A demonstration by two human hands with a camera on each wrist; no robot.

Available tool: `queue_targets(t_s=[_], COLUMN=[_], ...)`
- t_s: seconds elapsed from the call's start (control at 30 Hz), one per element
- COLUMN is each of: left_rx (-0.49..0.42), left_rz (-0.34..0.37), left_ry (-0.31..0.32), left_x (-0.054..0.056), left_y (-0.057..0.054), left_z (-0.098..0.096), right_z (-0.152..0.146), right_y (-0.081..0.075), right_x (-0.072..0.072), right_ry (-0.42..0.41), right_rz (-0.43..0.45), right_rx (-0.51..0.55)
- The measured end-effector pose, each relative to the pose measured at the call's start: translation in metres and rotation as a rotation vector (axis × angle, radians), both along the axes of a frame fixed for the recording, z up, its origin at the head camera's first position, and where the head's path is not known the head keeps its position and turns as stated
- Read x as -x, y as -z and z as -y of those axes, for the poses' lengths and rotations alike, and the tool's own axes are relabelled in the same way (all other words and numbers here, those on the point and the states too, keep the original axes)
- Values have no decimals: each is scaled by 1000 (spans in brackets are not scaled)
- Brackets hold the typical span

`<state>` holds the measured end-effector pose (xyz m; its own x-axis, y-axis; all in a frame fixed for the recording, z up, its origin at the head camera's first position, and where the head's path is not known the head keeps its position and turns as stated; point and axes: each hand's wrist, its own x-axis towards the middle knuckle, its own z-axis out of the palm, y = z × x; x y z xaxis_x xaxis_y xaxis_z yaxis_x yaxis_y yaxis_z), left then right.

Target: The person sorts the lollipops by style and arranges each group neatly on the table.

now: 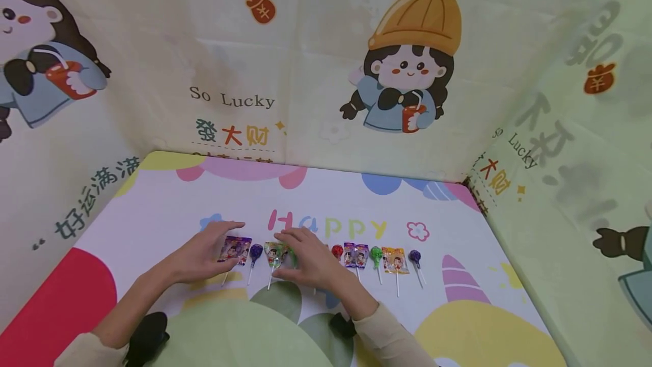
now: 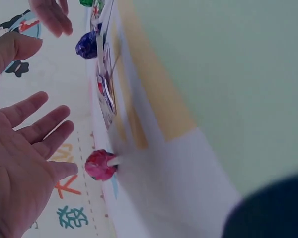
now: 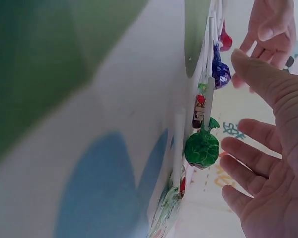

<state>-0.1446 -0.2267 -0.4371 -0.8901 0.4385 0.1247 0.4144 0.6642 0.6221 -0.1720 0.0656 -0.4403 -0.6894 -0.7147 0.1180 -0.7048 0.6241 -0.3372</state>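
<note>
Left hand (image 1: 209, 252) and right hand (image 1: 309, 257), fingers spread and gripping nothing, at the left and middle of the lollipop row (image 1: 376, 254) on the table (image 1: 448, 222).
White sticks (image 1: 398, 286) point roughly toward the person, wrapped heads (image 1: 395, 260) away, long axes near to far; likely light, slick-wrapped, hard but chippable, best pinched by the stiff stick.

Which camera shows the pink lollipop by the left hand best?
Left wrist: the pink lollipop looks big, nothing covering it. Right wrist shows it small, farther off; head doesn't, probably because the left hand hides it.
</note>
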Motion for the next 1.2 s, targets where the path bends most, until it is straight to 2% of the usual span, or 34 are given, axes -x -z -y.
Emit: queue_targets(t_s=[0.13,0.33,0.63,0.87,1.0,1.2], left_rx=[12,68,155,243,284,286], left_rz=[11,87,124,110,117,153], left_ry=[14,34,42,77,77,64], left_x=[2,6,16,25,30,36], left_y=[2,3,0,-1,0,-1], left_z=[7,11,13,8,4,0], right_z=[2,1,3,4,4,4], right_y=[1,3,4,6,7,5], right_x=[2,7,13,12,12,13], right_ry=[-14,-37,-56,-49,-47,-39], right_rz=[6,26,76,112,135,148], right_rx=[-34,-44,-50,-58,-61,-56])
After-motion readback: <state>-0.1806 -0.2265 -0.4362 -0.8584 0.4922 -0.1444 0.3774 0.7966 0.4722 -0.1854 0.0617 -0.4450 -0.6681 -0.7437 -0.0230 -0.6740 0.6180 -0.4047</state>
